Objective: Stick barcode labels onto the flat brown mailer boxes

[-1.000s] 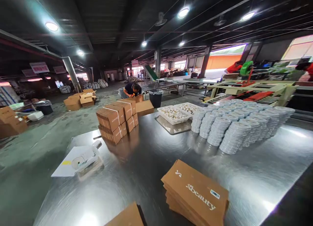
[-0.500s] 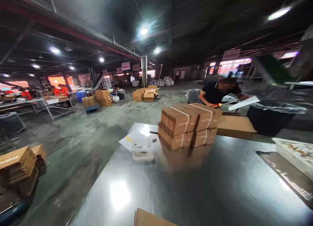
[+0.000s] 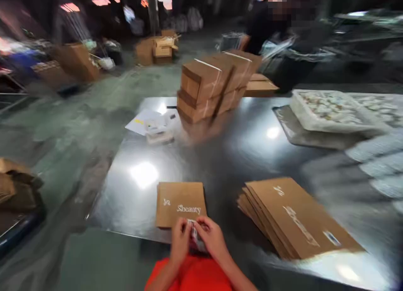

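My left hand (image 3: 180, 237) and my right hand (image 3: 213, 237) meet at the near edge of a shiny metal table (image 3: 239, 157), fingers curled together round a small pale item (image 3: 194, 233) that I cannot make out. Just beyond them lies a flat brown carton (image 3: 180, 203) printed "Sbeauty". To its right rests a slanted stack of the same flat cartons (image 3: 296, 215). My orange sleeves show at the bottom.
Strapped bundles of brown cartons (image 3: 214, 83) stand at the table's far side, papers (image 3: 147, 122) to their left. White trays (image 3: 330, 110) and stacked white discs (image 3: 378, 165) fill the right. A person in dark clothes (image 3: 267, 27) bends beyond the table. Boxes sit on the floor at left.
The view has swung down and back to the right, with much blur. My two hands have come into sight holding a small item; the flat carton and the stack now lie close.
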A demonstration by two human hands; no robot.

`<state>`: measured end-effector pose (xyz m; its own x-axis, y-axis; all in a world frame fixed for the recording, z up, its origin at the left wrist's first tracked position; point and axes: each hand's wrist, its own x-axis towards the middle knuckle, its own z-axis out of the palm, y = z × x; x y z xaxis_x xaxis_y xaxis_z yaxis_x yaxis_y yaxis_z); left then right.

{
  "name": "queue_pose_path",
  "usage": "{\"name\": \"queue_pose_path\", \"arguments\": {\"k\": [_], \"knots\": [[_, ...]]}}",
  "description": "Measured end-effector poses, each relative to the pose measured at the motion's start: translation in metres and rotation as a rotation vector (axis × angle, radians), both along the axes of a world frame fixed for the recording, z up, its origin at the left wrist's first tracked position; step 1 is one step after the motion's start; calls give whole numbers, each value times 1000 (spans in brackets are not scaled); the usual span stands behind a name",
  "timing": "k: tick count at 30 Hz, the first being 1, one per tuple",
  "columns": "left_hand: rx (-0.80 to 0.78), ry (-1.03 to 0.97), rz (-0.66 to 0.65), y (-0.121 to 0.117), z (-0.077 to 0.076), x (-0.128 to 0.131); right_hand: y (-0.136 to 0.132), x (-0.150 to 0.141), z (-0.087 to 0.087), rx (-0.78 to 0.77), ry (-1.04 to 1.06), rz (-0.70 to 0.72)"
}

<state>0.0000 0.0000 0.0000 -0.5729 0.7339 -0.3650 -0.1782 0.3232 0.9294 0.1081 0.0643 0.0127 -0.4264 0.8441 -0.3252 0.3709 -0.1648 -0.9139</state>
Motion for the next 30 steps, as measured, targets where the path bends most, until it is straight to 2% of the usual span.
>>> {"name": "queue_pose_path", "arguments": {"k": [3,7,9,12,15,19,24,30], "knots": [[-30,-76,-77,-10,-3,13,-8,-1,1,-91,53,-103],[-105,-78,-83,-9,-5,4,1,1,-10,-82,94,-179],[-124,-78,-42,-10,-9,-5,17,5,-24,-31,70,-237],[-136,-79,34,-11,-19,-23,52,6,-51,87,-74,-288],[-140,-129,39,-4,-33,-40,82,-2,-75,146,-172,-250],[-212,-230,22,11,-50,-48,102,-15,-94,161,-241,-214],[-260,-253,49,15,-62,-47,108,-22,-103,180,-334,-180],[-260,-278,64,14,-65,-48,107,-24,-98,204,-436,-142]]}}
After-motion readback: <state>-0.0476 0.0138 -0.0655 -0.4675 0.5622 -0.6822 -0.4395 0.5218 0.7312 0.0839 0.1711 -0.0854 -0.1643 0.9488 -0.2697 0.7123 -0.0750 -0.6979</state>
